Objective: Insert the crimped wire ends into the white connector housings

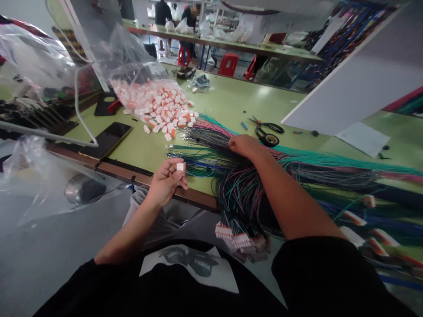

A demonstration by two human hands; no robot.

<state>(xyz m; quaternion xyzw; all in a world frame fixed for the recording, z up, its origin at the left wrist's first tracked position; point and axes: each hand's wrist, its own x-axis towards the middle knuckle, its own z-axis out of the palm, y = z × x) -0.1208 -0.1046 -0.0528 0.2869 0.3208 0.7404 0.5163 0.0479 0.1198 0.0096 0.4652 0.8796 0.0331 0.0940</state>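
Observation:
Between the thumb and fingers of my left hand (168,181) is a small white and orange connector housing (180,167), held just above the table's front edge. My right hand (243,145) lies over the bundle of thin wires (208,135), its fingers bent together on the grey and pink ones; what they pinch is hidden. Bare wire ends point left, toward a heap of loose connector housings (161,103) spilling from a clear plastic bag (127,57). Wired connectors (236,237) hang in a cluster off the front edge below my right forearm.
Black scissors (269,127) and a roll of black tape (270,140) lie beyond my right hand. At left are a dark phone (107,138) and a bent white rod (77,97). More wired connectors (376,237) lie at right. Two people stand at a far bench (211,39).

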